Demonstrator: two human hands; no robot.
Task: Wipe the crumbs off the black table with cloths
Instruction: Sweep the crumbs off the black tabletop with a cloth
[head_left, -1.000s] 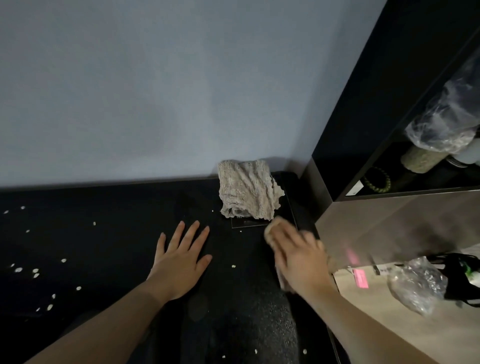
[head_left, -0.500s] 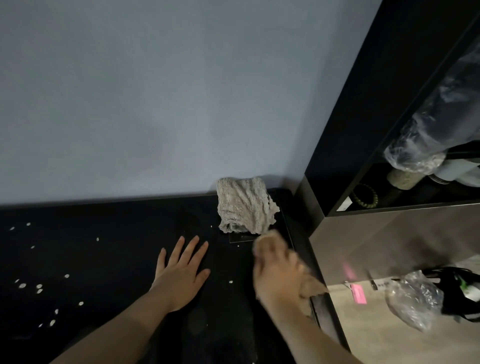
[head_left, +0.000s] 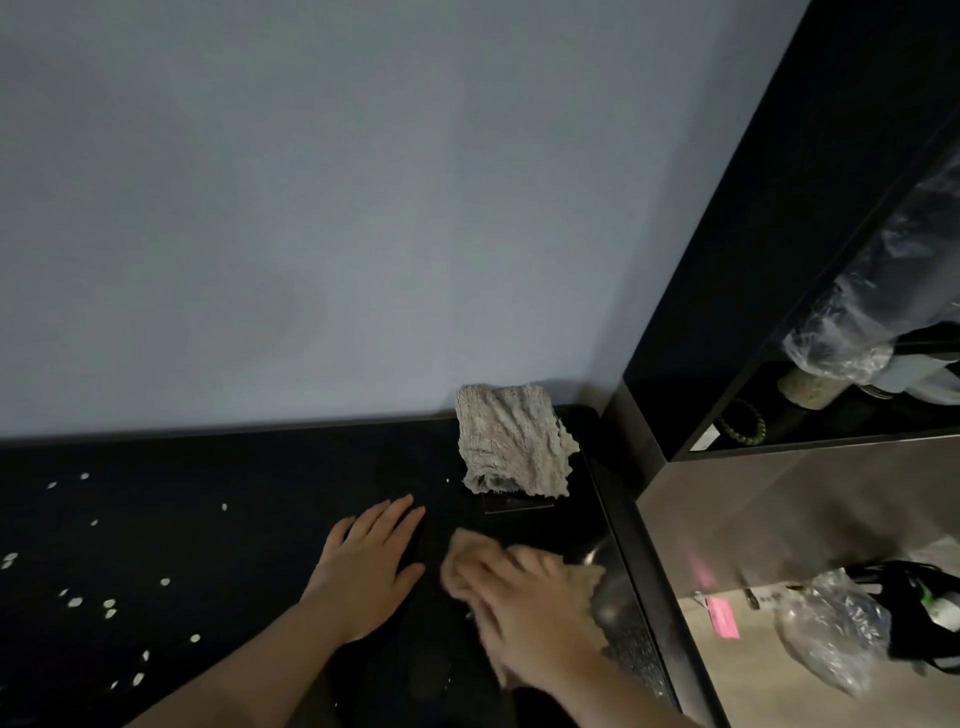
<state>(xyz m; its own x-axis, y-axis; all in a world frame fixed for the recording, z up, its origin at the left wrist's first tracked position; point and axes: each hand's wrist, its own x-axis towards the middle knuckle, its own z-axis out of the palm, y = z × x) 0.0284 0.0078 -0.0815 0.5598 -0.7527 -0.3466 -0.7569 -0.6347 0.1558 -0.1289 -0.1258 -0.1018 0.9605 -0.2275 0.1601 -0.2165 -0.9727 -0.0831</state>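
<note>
Pink label (head_left: 723, 617) at 4 o'clock, writing unreadable. Glossy black table (head_left: 234, 561) under pale grey wall (head_left: 363, 208), white crumbs (head_left: 75, 603) at 9. Left hand (head_left: 366, 569) flat, released; blurred right hand (head_left: 519, 597) pressing beige cloth (head_left: 584, 577). Crumpled beige spare cloth (head_left: 511, 449) at 12.

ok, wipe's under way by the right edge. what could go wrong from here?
1. The right hand wipes with a cloth beside the black table edge; crumbs may fall onto the floor.
2. Most crumbs lie far left, easily missed.
3. The spare cloth may hide crumbs beneath.
</note>
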